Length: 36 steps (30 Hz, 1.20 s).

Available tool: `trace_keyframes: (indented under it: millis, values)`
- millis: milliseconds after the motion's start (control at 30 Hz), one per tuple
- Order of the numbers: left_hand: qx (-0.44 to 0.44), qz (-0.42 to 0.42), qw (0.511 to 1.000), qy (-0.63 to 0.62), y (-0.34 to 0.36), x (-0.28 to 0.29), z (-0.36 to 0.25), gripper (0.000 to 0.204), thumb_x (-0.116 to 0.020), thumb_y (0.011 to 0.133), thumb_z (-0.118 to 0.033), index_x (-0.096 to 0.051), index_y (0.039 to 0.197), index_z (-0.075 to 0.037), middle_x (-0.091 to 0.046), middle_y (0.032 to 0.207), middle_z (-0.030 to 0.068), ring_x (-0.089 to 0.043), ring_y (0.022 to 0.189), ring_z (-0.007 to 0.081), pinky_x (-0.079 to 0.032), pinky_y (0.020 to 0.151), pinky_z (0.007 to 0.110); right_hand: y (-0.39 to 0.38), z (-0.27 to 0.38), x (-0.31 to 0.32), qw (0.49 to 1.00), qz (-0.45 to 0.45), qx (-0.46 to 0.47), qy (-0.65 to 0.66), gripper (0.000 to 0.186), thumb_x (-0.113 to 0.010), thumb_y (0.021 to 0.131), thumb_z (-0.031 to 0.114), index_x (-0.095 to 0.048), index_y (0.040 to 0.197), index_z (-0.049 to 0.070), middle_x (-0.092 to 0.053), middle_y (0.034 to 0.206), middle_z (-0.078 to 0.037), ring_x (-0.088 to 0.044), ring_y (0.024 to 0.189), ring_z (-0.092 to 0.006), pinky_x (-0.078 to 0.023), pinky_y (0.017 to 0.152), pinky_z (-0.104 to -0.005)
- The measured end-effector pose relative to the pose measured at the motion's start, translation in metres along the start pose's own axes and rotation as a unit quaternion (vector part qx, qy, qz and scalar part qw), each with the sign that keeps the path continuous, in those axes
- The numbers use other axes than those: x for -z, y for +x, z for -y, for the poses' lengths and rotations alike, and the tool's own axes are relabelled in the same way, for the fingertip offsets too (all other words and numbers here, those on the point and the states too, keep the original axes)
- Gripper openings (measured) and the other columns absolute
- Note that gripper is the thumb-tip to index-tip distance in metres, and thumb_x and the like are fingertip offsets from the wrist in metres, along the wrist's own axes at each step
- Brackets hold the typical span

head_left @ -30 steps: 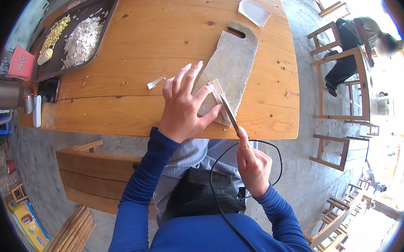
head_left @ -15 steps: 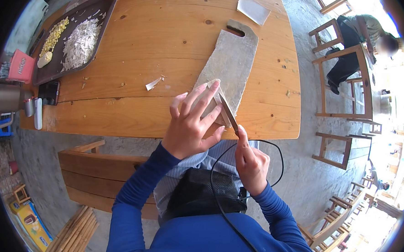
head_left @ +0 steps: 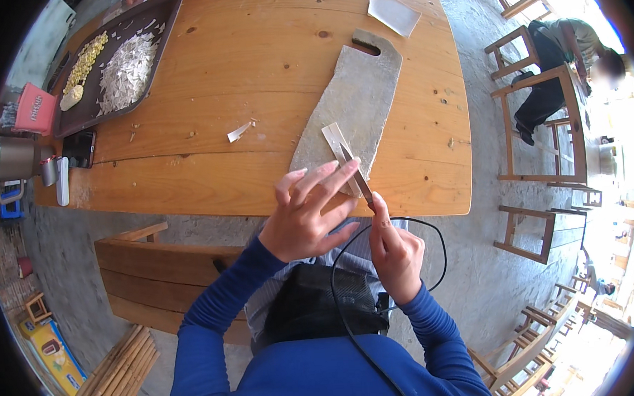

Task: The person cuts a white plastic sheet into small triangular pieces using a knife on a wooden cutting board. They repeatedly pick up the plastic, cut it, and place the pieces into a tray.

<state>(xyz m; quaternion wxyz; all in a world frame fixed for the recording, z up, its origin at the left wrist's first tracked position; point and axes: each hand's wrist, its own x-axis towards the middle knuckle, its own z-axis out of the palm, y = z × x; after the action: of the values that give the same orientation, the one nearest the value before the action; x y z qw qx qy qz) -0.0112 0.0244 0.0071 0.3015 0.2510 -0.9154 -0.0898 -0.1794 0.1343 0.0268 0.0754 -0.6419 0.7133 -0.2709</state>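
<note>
My right hand (head_left: 397, 255) grips a small knife (head_left: 361, 181), its index finger laid along the handle end. The blade points away from me over a worn grey cutting board (head_left: 360, 81) with a slot at its far end. Beneath the blade lies a narrow pale strip (head_left: 334, 136), flat on the board's near part. My left hand (head_left: 305, 216) is open, fingers spread over the board's near edge. Its fingertips reach the blade and strip; whether they press on them I cannot tell.
A dark tray (head_left: 167, 35) at the far left carries white slivers (head_left: 127, 70) and yellow bits (head_left: 86, 61). A pale scrap (head_left: 239, 132) lies mid-table. A square white piece (head_left: 394, 15) is beyond the board. A phone (head_left: 79, 148) sits near the left edge. Someone (head_left: 567, 48) sits at right.
My left hand has drawn back toward me and lower, uncovering the strip's far end and more of the board. The knife stays in my right hand, nearly in place.
</note>
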Motion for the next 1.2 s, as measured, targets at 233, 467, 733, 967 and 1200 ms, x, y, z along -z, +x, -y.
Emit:
trace_keyframes:
  millis: [233,467,733,967,1200]
  values:
    - [-0.048,-0.082,0.994,0.049,-0.018,-0.012,0.001,0.019,-0.083,0.076,-0.034,-0.075,0.085,-0.020,-0.063,0.136,0.0014,-0.041,0.130,0.0225,-0.032,0.102,0.037,-0.001,-0.001,-0.001,1.000,-0.001,-0.002,0.005,0.062,-0.066,0.081,-0.001,-0.055,0.141,0.008,-0.052,0.051,-0.005,-0.055,0.043,-0.0189,-0.047,0.047,-0.0350]
    - [0.116,-0.080,0.990,0.026,-0.017,-0.005,-0.005,0.027,-0.080,0.079,-0.039,-0.071,0.087,-0.015,-0.057,0.142,0.0059,-0.045,0.129,0.0265,-0.030,0.103,0.043,-0.001,-0.001,-0.001,1.000,-0.006,0.006,-0.013,0.063,-0.067,0.080,-0.002,-0.055,0.141,0.009,-0.049,0.050,-0.004,-0.052,0.042,-0.0173,-0.046,0.046,-0.0347]
    - [0.169,-0.003,0.985,0.046,0.008,-0.004,-0.002,0.051,-0.066,0.090,-0.044,-0.064,0.131,-0.013,-0.053,0.147,0.0066,-0.041,0.139,0.0304,-0.021,0.109,0.047,-0.003,0.000,-0.006,0.999,-0.025,0.020,-0.041,0.064,-0.067,0.078,-0.002,-0.056,0.141,0.009,-0.044,0.049,-0.001,-0.048,0.040,-0.0142,-0.044,0.043,-0.0335]
    - [0.167,0.009,0.981,0.096,0.005,-0.012,-0.003,0.056,-0.064,0.089,-0.049,-0.062,0.133,-0.015,-0.054,0.146,-0.0014,-0.043,0.139,0.0205,-0.019,0.107,0.052,-0.005,0.001,-0.008,0.999,-0.024,0.025,-0.042,0.064,-0.067,0.077,-0.003,-0.057,0.140,0.006,-0.042,0.049,0.000,-0.046,0.040,-0.0134,-0.043,0.043,-0.0336]
    - [0.185,-0.012,0.978,0.100,0.006,-0.020,-0.005,0.054,-0.067,0.087,-0.051,-0.064,0.128,-0.016,-0.058,0.142,-0.0021,-0.046,0.137,0.0226,-0.019,0.107,0.052,-0.006,-0.001,-0.014,0.997,-0.038,0.044,-0.052,0.065,-0.067,0.073,-0.003,-0.058,0.138,0.003,-0.041,0.051,0.000,-0.045,0.042,-0.0125,-0.042,0.043,-0.0324]
